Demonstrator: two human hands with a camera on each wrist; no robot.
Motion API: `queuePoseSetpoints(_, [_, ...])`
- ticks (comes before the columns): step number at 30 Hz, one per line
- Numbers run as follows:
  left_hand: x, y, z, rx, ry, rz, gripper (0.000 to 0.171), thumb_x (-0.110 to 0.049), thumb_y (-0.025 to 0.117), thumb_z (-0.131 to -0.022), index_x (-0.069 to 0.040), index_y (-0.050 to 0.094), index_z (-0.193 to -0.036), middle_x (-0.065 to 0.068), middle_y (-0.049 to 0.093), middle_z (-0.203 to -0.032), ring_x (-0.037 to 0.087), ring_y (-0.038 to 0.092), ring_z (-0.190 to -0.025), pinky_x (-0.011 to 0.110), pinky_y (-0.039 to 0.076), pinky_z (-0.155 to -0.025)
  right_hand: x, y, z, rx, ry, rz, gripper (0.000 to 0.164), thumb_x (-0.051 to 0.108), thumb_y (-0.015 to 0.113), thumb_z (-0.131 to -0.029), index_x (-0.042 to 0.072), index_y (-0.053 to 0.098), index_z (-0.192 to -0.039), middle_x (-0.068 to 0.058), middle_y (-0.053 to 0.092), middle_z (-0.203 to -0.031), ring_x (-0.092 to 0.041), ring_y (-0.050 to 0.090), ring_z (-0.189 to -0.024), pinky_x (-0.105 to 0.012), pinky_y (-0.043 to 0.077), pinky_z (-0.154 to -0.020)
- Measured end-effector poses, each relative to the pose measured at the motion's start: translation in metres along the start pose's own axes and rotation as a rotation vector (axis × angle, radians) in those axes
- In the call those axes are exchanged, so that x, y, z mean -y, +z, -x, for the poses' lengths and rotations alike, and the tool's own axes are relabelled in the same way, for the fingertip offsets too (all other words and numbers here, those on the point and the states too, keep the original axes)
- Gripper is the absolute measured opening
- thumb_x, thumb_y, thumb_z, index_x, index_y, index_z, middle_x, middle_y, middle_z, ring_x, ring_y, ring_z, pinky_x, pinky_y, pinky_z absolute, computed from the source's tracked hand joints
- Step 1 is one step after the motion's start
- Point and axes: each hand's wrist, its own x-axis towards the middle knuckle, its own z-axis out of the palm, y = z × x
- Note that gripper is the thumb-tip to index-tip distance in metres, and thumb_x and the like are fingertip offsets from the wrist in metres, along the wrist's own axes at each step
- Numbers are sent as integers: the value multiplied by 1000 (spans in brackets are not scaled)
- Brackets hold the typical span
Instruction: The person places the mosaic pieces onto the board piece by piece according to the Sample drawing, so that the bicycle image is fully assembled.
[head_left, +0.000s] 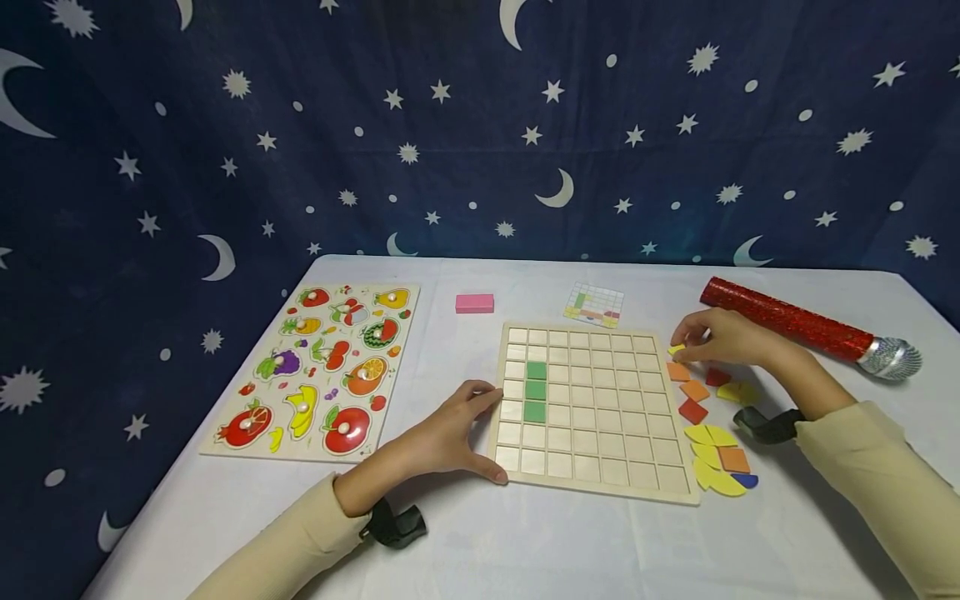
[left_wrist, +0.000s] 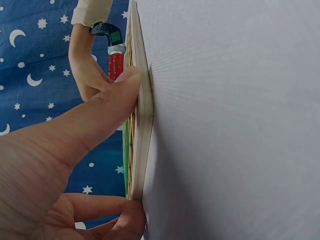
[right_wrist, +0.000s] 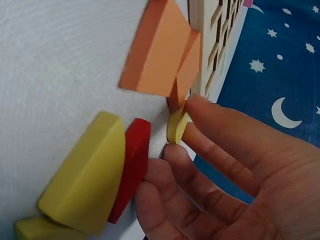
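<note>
A pale wooden grid board (head_left: 600,483) lies flat, with three green square tiles (head_left: 535,390) in one column near its left side. My left hand (head_left: 450,429) holds the board at its near left corner, thumb round the front and fingers on the left edge. Off the board's right side, my right hand (head_left: 723,336) pinches a small yellow piece (right_wrist: 177,125) between thumb and fingers. Next to that piece are orange pieces (right_wrist: 159,52). A red piece (right_wrist: 131,170) and a thick yellow piece (right_wrist: 87,175) lie below the right fingers.
Several yellow, red and orange pieces, one blue piece (head_left: 745,481) among them, lie right of the board. Behind it are a patterned card (head_left: 594,305) and a pink block (head_left: 475,304). A fruit puzzle (head_left: 322,367) lies left; a red glittery microphone (head_left: 795,318) lies far right.
</note>
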Motion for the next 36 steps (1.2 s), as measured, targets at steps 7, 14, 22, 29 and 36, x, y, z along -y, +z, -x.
queuePoseSetpoints(7, [0,0,0,-6,13,-19,105,-24,95,-60,11,39,-143,19,38,-140,27,45,-123,44,38,-106,-5,-2,1,6,-43,-15,47,6,75,-79,-5,58,-122,-14,61,-96,-23,56,-80,-38,57,-71])
queuePoseSetpoints(14, [0,-1,0,-1,17,-20,105,-25,95,-60,11,39,-143,19,38,-140,28,45,-124,45,38,-106,-2,1,-1,-16,-18,3,43,16,79,-79,-6,63,-112,-10,62,-91,-21,55,-79,-34,56,-69])
queuePoseSetpoints(22, [-1,-1,0,5,24,-26,106,-25,94,-61,11,38,-143,20,37,-141,28,45,-124,45,38,-106,2,1,0,-23,-22,9,34,13,78,-80,-6,67,-105,-6,61,-84,-20,53,-75,-29,52,-63])
queuePoseSetpoints(29, [-1,-1,0,4,20,-37,106,-26,94,-61,11,38,-143,20,37,-141,29,45,-124,45,39,-106,4,-2,1,-56,-20,9,40,17,81,-78,-6,67,-108,-7,64,-89,-21,55,-79,-33,55,-67])
queuePoseSetpoints(36, [-2,-1,1,1,24,-27,106,-25,94,-61,12,38,-143,20,37,-140,28,45,-123,45,39,-105,13,-1,2,-67,-18,-22,43,20,81,-79,-6,67,-109,-8,66,-91,-21,55,-79,-29,53,-65])
